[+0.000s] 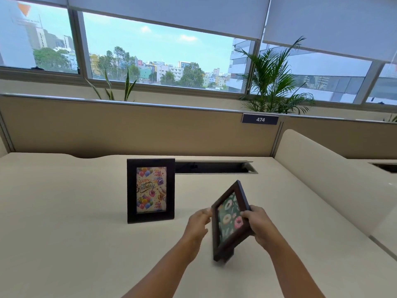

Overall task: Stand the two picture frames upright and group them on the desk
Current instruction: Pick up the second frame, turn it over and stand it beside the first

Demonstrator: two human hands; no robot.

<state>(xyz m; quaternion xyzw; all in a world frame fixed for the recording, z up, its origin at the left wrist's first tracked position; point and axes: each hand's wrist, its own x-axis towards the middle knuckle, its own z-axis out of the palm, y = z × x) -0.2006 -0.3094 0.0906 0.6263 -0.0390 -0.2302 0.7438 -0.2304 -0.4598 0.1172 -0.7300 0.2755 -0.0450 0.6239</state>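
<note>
A black frame with a "Happy Birthday" picture stands upright on the cream desk, near its middle. To its right, a dark brown frame with a green doughnut picture is held tilted above the desk, one corner pointing up. My right hand grips its right edge, thumb over the front. My left hand touches its left edge with curled fingers. The back of this frame is hidden.
A cable slot is cut into the desk behind the frames. A beige partition with a "474" label closes the far side. A low white divider bounds the right. Plants stand behind the partition.
</note>
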